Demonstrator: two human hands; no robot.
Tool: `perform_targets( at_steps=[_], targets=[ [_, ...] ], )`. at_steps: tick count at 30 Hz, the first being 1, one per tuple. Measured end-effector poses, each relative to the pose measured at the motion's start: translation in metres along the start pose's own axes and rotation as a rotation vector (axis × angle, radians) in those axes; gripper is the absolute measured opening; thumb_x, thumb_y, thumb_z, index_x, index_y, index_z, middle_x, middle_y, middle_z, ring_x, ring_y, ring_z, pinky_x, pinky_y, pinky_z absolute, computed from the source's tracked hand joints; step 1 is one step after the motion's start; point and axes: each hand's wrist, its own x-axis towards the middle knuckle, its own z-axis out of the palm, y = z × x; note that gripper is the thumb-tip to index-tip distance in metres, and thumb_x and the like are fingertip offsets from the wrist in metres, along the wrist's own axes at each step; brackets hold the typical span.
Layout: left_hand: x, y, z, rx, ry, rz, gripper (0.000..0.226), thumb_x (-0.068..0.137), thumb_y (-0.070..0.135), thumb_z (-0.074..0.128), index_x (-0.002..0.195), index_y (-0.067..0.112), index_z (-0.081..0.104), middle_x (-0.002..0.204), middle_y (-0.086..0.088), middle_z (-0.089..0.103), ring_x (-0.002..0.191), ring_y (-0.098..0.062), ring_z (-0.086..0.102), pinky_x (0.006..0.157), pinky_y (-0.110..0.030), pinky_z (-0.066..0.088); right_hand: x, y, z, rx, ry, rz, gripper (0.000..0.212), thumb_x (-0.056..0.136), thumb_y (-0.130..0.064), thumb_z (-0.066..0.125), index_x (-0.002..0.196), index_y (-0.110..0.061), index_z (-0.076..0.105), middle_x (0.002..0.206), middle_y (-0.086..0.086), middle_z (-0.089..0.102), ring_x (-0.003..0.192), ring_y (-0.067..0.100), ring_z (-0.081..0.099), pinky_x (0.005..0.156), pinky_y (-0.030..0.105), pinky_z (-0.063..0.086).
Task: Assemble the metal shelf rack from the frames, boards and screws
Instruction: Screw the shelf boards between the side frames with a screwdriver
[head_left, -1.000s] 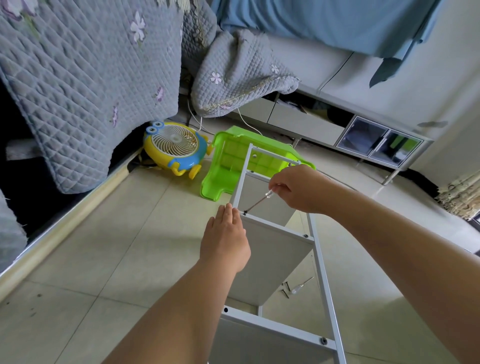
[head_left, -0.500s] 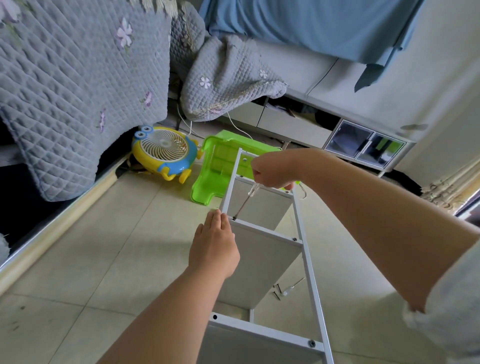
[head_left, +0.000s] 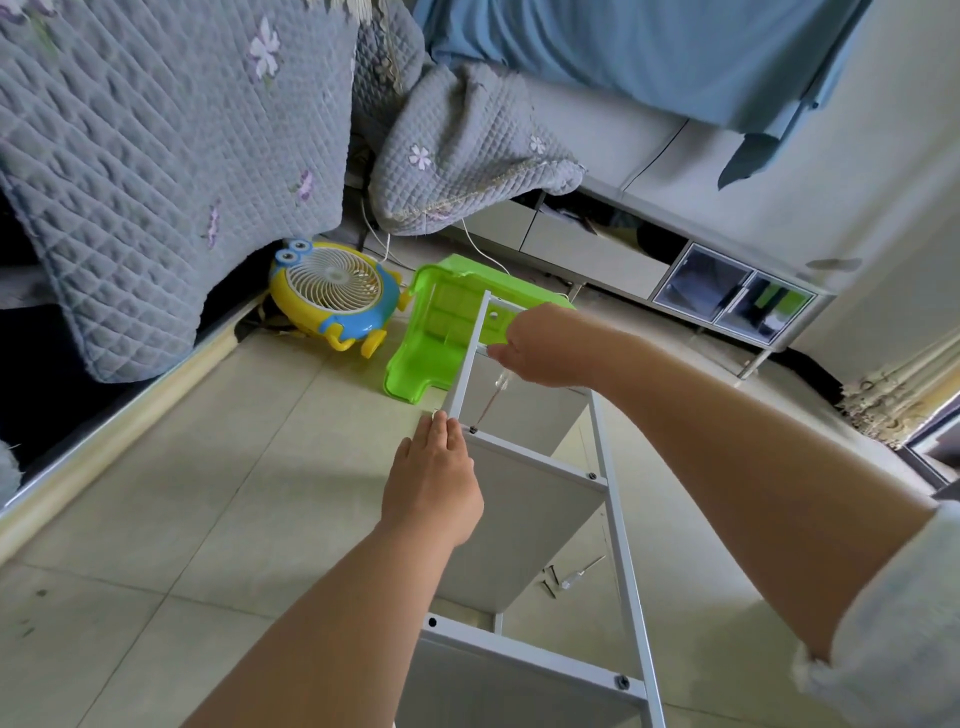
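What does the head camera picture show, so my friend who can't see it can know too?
A person's right hand turns a screwdriver into a screw on a white metal rack frame, while the left hand steadies the frame. Behind, on the tiled floor, lie a green plastic stool and a yellow fan.

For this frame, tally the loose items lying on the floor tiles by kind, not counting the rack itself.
Green plastic stool, tipped on its side: 1
Yellow and blue fan: 1
Spare screwdriver: 1
Loose dark screws: 2 or 3; too small to tell, counted as 2
Total: 5
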Motion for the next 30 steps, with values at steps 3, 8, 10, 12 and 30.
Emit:
perform_targets(
  at_steps=[3, 8, 10, 12, 30],
  targets=[
    [0.000, 0.000, 0.001, -0.010, 0.006, 0.002, 0.052, 0.101, 0.019, 0.021, 0.148, 0.006, 0.003, 0.157, -0.006, 0.000, 0.145, -0.020, -0.001, 0.115, -0.032, 0.009, -0.001, 0.005, 0.000, 0.015, -0.085, 0.019, 0.030, 0.101, -0.031, 0.029, 0.087, -0.008, 0.041, 0.064, -0.002, 0.029, 0.078, 0.020, 0.041, 0.070, 0.028, 0.036],
    [0.001, -0.001, 0.001, -0.010, 0.030, 0.004, 0.051, 0.101, 0.019, 0.022, 0.147, 0.006, 0.006, 0.156, -0.006, 0.004, 0.144, -0.021, 0.003, 0.114, -0.033, 0.012, -0.007, 0.005, 0.000, 0.074, -0.110, -0.063, 0.013, 0.098, -0.015, 0.034, 0.094, -0.010, 0.045, 0.086, 0.007, 0.052, 0.084, 0.026, 0.048, 0.063, 0.029, 0.033],
    [0.000, 0.000, 0.000, -0.019, 0.020, 0.001, 0.052, 0.101, 0.019, 0.022, 0.148, 0.005, 0.005, 0.157, -0.007, 0.002, 0.144, -0.020, 0.001, 0.115, -0.032, 0.010, -0.007, 0.002, 0.001, -0.067, -0.058, -0.062, 0.030, 0.100, -0.025, 0.033, 0.078, -0.010, 0.048, 0.092, 0.011, 0.056, 0.100, 0.028, 0.053, 0.070, 0.028, 0.033],
    [-0.002, 0.000, 0.000, -0.017, 0.016, 0.002, 0.052, 0.101, 0.019, 0.023, 0.148, 0.005, 0.004, 0.157, -0.007, 0.001, 0.145, -0.020, 0.000, 0.115, -0.032, 0.009, -0.006, 0.003, 0.003, -0.154, -0.034, -0.023, 0.043, 0.101, -0.031, 0.027, 0.085, -0.003, 0.056, 0.091, 0.014, 0.056, 0.105, 0.028, 0.054, 0.074, 0.028, 0.036],
    [-0.002, -0.001, -0.001, -0.005, 0.001, 0.003, 0.052, 0.101, 0.019, 0.021, 0.148, 0.007, 0.003, 0.157, -0.006, -0.001, 0.145, -0.019, -0.001, 0.116, -0.032, 0.009, -0.012, -0.002, -0.006, -0.185, -0.189, -0.060, 0.035, 0.099, -0.025, 0.037, 0.125, -0.005, 0.047, 0.118, 0.012, 0.055, 0.108, 0.027, 0.052, 0.082, 0.028, 0.042]
  ],
)
